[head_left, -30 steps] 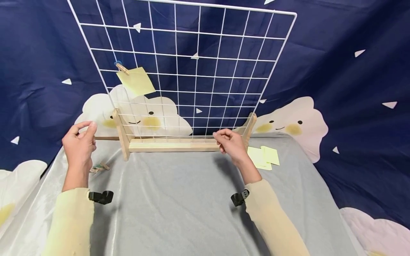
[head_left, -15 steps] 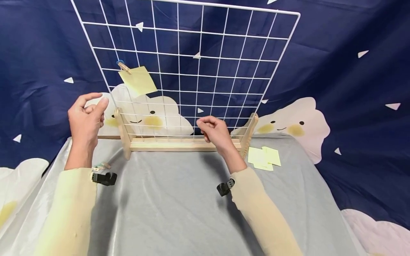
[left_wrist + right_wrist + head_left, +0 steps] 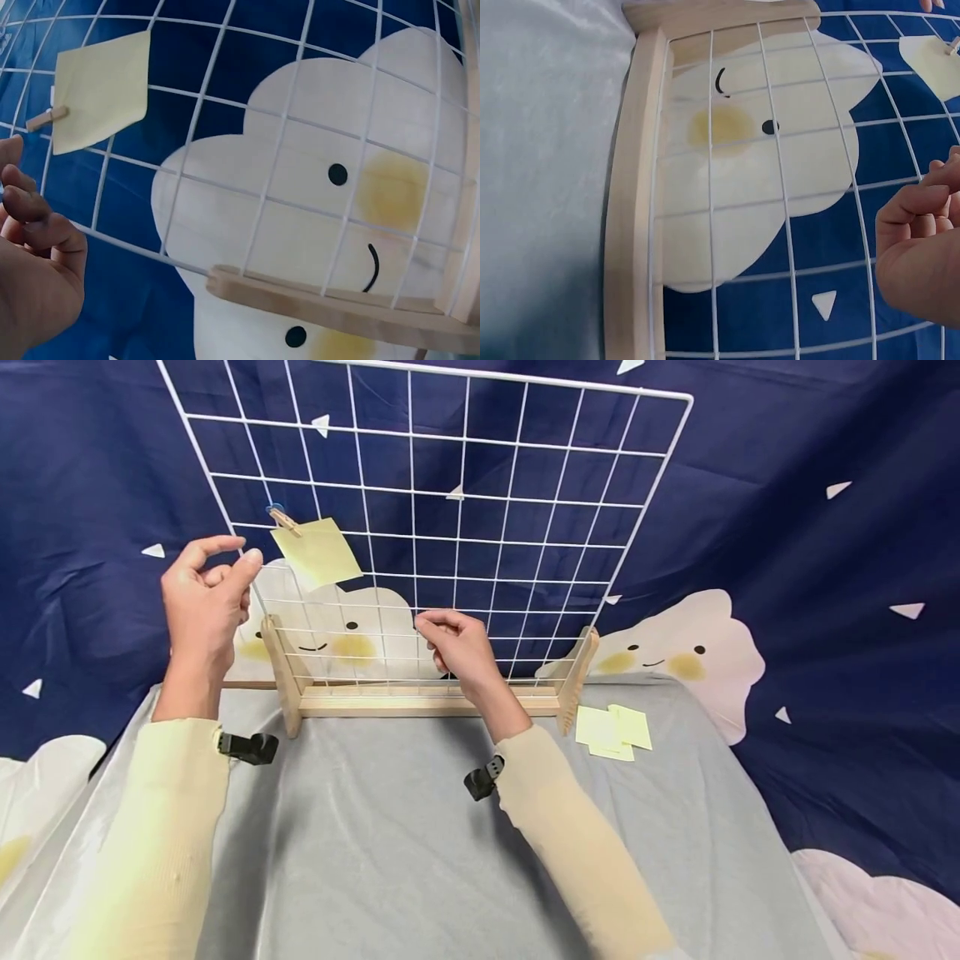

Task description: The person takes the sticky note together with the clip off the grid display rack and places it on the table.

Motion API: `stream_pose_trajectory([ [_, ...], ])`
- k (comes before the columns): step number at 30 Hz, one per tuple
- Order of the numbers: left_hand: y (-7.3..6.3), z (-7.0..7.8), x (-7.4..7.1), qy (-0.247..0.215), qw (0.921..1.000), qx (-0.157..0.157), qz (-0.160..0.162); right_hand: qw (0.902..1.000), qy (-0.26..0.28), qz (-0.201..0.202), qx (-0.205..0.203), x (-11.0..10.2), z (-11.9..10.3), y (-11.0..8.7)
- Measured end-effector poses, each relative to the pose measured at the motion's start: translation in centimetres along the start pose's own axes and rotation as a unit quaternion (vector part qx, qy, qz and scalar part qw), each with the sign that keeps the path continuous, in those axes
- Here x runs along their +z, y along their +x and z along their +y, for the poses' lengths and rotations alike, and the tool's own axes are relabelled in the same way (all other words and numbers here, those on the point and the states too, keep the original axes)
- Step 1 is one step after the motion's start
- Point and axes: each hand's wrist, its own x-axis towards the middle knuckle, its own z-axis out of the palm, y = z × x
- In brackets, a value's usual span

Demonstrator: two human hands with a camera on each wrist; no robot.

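A pale yellow sticky note (image 3: 317, 553) hangs tilted on the white wire grid (image 3: 459, 537), held at its upper left corner by a wooden clothespin (image 3: 284, 522) with a blue piece at its end. My left hand (image 3: 207, 602) is raised at the grid's left edge, just below and left of the note, thumb and index finger apart with nothing between them. My right hand (image 3: 461, 647) is in front of the grid's lower middle, fingers loosely bent and thumb near the index finger; nothing shows in it. In the right wrist view, part of the right hand (image 3: 922, 232) lies beyond the frame edge.
The grid stands in a wooden base (image 3: 427, 702) with two upright side pieces (image 3: 283, 677). Several overlapping yellow sticky notes (image 3: 615, 732) lie on the grey cloth (image 3: 420, 827) right of the base. A navy curtain (image 3: 810, 552) with cloud prints hangs behind.
Both hands have risen. The right hand has moved left along the grid, and the left hand has come up beside the hanging note. The note and clothespin stay in place.
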Motion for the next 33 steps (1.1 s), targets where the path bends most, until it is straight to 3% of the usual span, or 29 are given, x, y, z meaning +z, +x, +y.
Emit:
stream_pose_trajectory([
  [16, 1.6, 1.3, 2.4, 0.013, 0.9995, 0.009, -0.029, 0.999, 0.023, -0.027, 0.026, 4.6, -1.4, 2.0],
  [26, 2.1, 1.6, 3.2, 0.046, 0.9987, -0.005, -0.024, 0.9991, 0.027, -0.003, 0.034, 6.6, -2.5, 2.3],
  [33, 2.4, 1.4, 3.4, 0.066, 0.9971, 0.029, -0.024, 0.999, 0.038, 0.013, 0.019, 8.0, -3.0, 2.4],
])
